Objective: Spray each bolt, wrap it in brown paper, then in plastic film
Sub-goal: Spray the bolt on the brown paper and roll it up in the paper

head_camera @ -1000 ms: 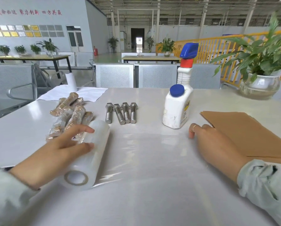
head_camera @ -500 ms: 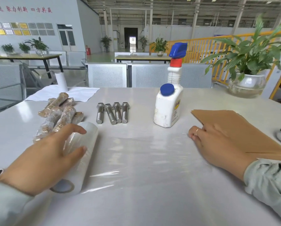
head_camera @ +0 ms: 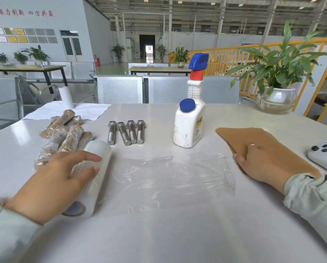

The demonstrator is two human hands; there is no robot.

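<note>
Film roll steadied under left hand, its sheet spread on the table between the hands; right hand flat on brown paper, likely taking a sheet; four bare bolts beyond, wrapped ones past the left.

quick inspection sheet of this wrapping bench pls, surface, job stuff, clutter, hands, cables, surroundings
surface: white table, sheet of plastic film spread flat on it
job's things: four bare bolts; wrapped bolts piled; spray bottle upright; brown paper stack
clutter: phone; white cloth
hands: left hand rests on film roll; right hand on the brown paper
cables: nothing seen
surroundings: potted plant, metal benches
</note>
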